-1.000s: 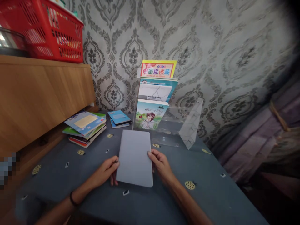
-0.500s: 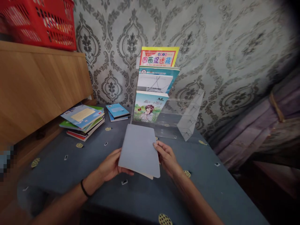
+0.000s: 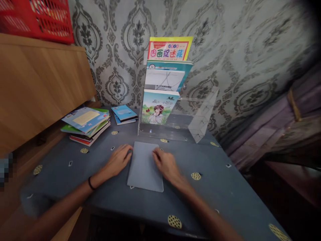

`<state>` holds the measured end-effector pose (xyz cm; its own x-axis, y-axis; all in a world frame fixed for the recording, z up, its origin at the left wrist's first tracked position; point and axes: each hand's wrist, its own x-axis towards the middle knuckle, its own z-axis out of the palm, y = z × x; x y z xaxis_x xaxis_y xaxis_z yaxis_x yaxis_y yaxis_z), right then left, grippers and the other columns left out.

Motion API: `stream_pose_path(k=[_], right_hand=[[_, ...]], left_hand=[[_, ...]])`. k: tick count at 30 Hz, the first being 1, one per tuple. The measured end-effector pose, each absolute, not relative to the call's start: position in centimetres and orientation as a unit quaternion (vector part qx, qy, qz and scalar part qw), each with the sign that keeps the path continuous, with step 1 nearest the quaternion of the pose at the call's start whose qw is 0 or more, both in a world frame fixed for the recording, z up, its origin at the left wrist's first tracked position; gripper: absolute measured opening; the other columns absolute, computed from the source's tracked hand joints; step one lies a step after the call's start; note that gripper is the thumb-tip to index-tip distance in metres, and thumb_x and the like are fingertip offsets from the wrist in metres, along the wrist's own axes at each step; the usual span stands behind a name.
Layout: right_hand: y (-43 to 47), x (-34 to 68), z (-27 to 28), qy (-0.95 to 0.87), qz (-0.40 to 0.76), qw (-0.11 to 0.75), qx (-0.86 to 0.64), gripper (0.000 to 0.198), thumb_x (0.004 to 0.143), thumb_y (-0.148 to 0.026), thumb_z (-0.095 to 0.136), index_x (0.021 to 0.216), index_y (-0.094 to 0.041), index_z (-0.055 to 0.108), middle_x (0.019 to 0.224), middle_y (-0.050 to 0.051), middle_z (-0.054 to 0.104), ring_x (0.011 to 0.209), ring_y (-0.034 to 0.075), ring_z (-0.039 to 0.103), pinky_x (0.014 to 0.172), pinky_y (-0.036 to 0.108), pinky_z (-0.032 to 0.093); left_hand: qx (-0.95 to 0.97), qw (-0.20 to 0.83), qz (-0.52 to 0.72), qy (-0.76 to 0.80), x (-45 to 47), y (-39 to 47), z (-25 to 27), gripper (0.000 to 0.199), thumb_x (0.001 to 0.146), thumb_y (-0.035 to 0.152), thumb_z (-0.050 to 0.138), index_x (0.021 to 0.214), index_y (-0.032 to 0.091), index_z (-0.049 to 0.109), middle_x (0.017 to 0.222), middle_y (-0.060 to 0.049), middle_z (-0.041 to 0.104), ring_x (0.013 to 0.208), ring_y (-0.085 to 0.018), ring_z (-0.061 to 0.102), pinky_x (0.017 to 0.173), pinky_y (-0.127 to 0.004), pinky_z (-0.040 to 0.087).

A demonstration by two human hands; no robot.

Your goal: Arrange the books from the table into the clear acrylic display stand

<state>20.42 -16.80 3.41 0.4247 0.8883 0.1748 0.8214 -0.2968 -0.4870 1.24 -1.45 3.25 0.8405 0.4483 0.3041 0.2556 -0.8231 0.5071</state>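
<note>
A plain grey-blue notebook (image 3: 144, 169) lies flat on the cloth-covered table in front of me, its cover closed. My left hand (image 3: 122, 158) rests at the notebook's left edge, thumb and fingers apart, with the fingertips by that side. Over the upper right part of the cover is my right hand (image 3: 165, 162), its fingers curled together. Whether those fingers pinch anything is hidden. Behind the notebook stands a clear acrylic book rack (image 3: 200, 115). Its left side holds a green illustrated book (image 3: 159, 108), a white book (image 3: 164, 80), a teal book (image 3: 188, 68) and a yellow-bordered book (image 3: 172, 50).
To the left is an uneven stack of books (image 3: 87, 125). Blue booklets (image 3: 125, 113) lie between that stack and the rack. A wooden cabinet (image 3: 47, 87) with a red basket (image 3: 47, 21) on top borders the left. A curtain (image 3: 271, 124) hangs at the right.
The notebook has gone from being held tilted in both hands to lying flat on the table. My left hand has released its underside; my right hand has moved over the cover.
</note>
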Motion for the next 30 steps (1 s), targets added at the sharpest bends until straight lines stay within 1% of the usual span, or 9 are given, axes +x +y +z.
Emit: stream_pose_path(k=[3, 5, 8, 12, 15, 19, 23, 26, 30], right_hand=[[-13.7, 18.3, 2.4, -0.633, 0.056, 0.326, -0.7, 0.04, 0.099, -0.021, 0.038, 0.134, -0.019, 0.057, 0.131, 0.013, 0.067, 0.119, 0.023, 0.063, 0.1, 0.037, 0.05], [-11.7, 17.6, 1.4, -0.673, 0.065, 0.329, -0.659, 0.045, 0.1, -0.019, 0.034, 0.142, -0.015, 0.048, 0.139, 0.014, 0.061, 0.129, 0.021, 0.057, 0.109, 0.039, 0.046], [-10.0, 17.8, 0.0, -0.682, 0.06, 0.284, -0.671, 0.045, 0.102, -0.02, 0.032, 0.144, -0.01, 0.046, 0.145, 0.018, 0.056, 0.137, 0.023, 0.051, 0.116, 0.043, 0.039], [-10.4, 19.7, -0.7, -0.643, 0.032, 0.215, -0.734, 0.047, 0.103, -0.031, 0.043, 0.142, -0.007, 0.05, 0.149, 0.021, 0.052, 0.145, 0.029, 0.041, 0.12, 0.049, 0.032], [-12.2, 21.6, -0.8, -0.611, 0.019, 0.183, -0.77, 0.052, 0.102, -0.035, 0.046, 0.144, -0.006, 0.049, 0.153, 0.023, 0.047, 0.147, 0.029, 0.038, 0.121, 0.048, 0.03], [-15.1, 23.0, -1.1, -0.594, 0.002, 0.143, -0.792, 0.054, 0.104, -0.039, 0.035, 0.149, -0.011, 0.045, 0.158, 0.017, 0.04, 0.149, 0.028, 0.034, 0.121, 0.049, 0.03], [-17.1, 22.3, -1.4, -0.579, -0.016, 0.116, -0.807, 0.056, 0.104, -0.037, 0.03, 0.152, -0.01, 0.042, 0.16, 0.018, 0.036, 0.149, 0.028, 0.034, 0.12, 0.052, 0.028], [-17.7, 21.5, -1.3, -0.569, -0.024, 0.107, -0.815, 0.056, 0.104, -0.035, 0.03, 0.151, -0.008, 0.042, 0.16, 0.018, 0.036, 0.149, 0.028, 0.034, 0.12, 0.052, 0.028], [-17.7, 21.2, -1.2, -0.569, -0.028, 0.105, -0.815, 0.054, 0.104, -0.034, 0.032, 0.151, -0.008, 0.043, 0.159, 0.019, 0.038, 0.148, 0.028, 0.035, 0.119, 0.051, 0.029]], left_hand=[[0.948, 0.2, 0.202, 0.146, 3.2, -1.4, 2.2, 0.023, 0.094, 0.021, 0.045, 0.115, 0.018, 0.055, 0.118, -0.011, 0.065, 0.113, -0.026, 0.059, 0.099, -0.044, 0.049], [0.957, 0.176, 0.184, 0.136, 4.0, -1.3, 1.3, 0.027, 0.093, 0.02, 0.047, 0.12, 0.017, 0.053, 0.123, -0.014, 0.064, 0.116, -0.027, 0.059, 0.1, -0.046, 0.049], [0.964, 0.137, 0.174, 0.147, 4.2, -1.0, 0.3, 0.026, 0.095, 0.021, 0.045, 0.12, 0.017, 0.052, 0.121, -0.014, 0.065, 0.113, -0.029, 0.061, 0.096, -0.048, 0.051], [0.968, 0.099, 0.171, 0.151, 4.1, -1.2, 0.0, 0.024, 0.099, 0.026, 0.043, 0.12, 0.018, 0.052, 0.126, -0.014, 0.063, 0.117, -0.029, 0.06, 0.097, -0.048, 0.05], [0.971, 0.084, 0.156, 0.162, 4.2, -1.6, 0.1, 0.025, 0.1, 0.026, 0.042, 0.12, 0.018, 0.054, 0.134, -0.015, 0.06, 0.124, -0.03, 0.056, 0.102, -0.05, 0.047], [0.968, 0.119, 0.151, 0.161, 4.3, -1.5, 0.3, 0.029, 0.099, 0.025, 0.042, 0.124, 0.018, 0.055, 0.138, -0.016, 0.058, 0.131, -0.031, 0.052, 0.107, -0.052, 0.042], [0.964, 0.144, 0.154, 0.16, 4.1, -2.1, 0.2, 0.037, 0.098, 0.026, 0.045, 0.133, 0.017, 0.054, 0.142, -0.017, 0.056, 0.142, -0.032, 0.042, 0.116, -0.056, 0.032], [0.971, 0.161, 0.126, 0.128, 3.6, -4.3, 0.0, 0.043, 0.098, 0.027, 0.048, 0.139, 0.016, 0.052, 0.151, -0.017, 0.049, 0.147, -0.032, 0.036, 0.122, -0.058, 0.023], [0.967, 0.237, 0.084, 0.047, 2.3, -8.4, 0.0, 0.048, 0.098, 0.029, 0.047, 0.146, 0.018, 0.047, 0.159, -0.014, 0.039, 0.151, -0.029, 0.031, 0.125, -0.052, 0.019]])
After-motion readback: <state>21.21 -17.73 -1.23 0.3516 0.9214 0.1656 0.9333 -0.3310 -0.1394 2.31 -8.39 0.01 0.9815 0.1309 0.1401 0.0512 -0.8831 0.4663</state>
